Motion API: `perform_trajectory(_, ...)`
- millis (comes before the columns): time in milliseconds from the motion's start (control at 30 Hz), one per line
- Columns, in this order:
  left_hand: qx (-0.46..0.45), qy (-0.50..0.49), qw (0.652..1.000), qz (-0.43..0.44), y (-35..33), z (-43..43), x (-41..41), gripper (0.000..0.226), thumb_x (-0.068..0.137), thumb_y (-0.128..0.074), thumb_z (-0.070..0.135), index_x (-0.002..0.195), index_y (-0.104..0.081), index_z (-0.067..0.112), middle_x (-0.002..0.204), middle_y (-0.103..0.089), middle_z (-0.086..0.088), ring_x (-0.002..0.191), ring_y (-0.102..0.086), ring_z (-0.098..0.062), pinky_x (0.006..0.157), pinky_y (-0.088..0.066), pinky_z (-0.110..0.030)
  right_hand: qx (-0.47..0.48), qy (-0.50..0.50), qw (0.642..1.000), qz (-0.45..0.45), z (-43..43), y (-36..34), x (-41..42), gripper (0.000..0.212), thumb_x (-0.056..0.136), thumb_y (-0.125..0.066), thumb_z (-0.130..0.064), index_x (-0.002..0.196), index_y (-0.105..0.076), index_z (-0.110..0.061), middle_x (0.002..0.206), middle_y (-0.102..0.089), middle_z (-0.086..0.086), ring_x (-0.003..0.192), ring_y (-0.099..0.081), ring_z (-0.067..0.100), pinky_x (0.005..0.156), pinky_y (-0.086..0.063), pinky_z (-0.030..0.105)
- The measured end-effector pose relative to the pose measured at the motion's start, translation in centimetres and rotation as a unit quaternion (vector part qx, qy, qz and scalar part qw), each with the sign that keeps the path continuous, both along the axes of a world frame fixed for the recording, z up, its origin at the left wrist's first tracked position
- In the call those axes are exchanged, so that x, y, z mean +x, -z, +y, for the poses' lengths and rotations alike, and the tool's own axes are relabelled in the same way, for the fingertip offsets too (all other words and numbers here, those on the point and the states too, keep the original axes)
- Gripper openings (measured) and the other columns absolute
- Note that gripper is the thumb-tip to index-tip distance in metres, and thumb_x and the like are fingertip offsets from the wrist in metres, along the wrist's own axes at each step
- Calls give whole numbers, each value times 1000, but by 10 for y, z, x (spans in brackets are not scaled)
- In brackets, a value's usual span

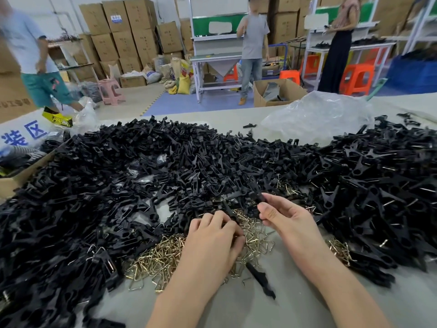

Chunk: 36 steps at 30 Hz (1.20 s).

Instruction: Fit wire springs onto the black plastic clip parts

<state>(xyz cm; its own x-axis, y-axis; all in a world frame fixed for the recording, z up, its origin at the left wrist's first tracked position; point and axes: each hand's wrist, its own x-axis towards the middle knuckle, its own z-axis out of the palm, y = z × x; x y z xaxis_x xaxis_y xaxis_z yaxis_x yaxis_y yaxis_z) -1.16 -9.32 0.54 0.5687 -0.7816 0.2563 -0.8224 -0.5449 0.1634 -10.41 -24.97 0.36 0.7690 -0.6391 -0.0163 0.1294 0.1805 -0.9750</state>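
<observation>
Head view: right hand [287, 218] over the counter [236, 308], thumb and fingers pinching a black clip part [256, 194]. Left hand [212, 237] knuckles up, fingers curled into the brass-coloured wire springs [160, 259]; grip hidden, cannot tell. Heap of black clip parts [165, 174] surrounding the springs. Loose clip part [261, 279] lying between the forearms. Clear plastic bag [316, 114] behind the heap.

A broad heap of black plastic clip parts [165, 162] is spread across the table [307, 304], the parts lying at all angles. Brass-coloured wire springs [163, 256], bent into triangular loops, are tangled at the heap's near edge. One clip part [256, 194] is pinched by the right hand [283, 216] above the springs. A loose clip part [261, 279] is laid flat just beside them.
</observation>
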Motion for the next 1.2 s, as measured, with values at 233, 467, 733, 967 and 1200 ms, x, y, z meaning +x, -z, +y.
perform_trajectory(233,-213,-25,966,142,-6,2,-2,27,101,-36,53,101,-60,41,73,-62,27,62,-52,0,66,-41,-25,14,-21,1000,-13,0,1,-1,32,69,-84,-37,101,-80,-38,98,-78,1,87,-74,11,75,-57,17)
perform_trajectory(467,-299,-2,923,242,-3,-1,-3,19,102,-40,45,112,-56,48,94,-70,28,47,-49,3,50,-35,-13,60,-68,995,-50,2,1,2,70,44,-98,-58,105,-80,-31,105,-78,7,96,-75,19,79,-59,24)
perform_trajectory(733,-303,2,929,212,-4,-5,-8,13,100,-46,42,92,-53,52,97,-58,25,91,-60,3,74,-41,-6,80,-147,985,-47,6,1,1,62,57,-97,-49,111,-78,-24,115,-75,11,105,-73,25,83,-59,30)
perform_trajectory(967,-313,6,927,205,0,-7,-5,29,101,-57,21,109,-58,49,108,-59,33,103,-58,10,83,-38,-1,140,-159,975,-68,7,-4,0,33,73,-82,-19,105,-80,-12,103,-76,19,88,-75,20,77,-60,22)
perform_trajectory(1200,-323,13,935,145,-5,-4,-7,28,103,-40,37,126,-53,42,106,-53,27,100,-57,1,83,-40,-6,157,-139,976,-65,6,-4,0,26,78,-74,-12,103,-79,-7,111,-73,25,90,-75,23,77,-61,24)
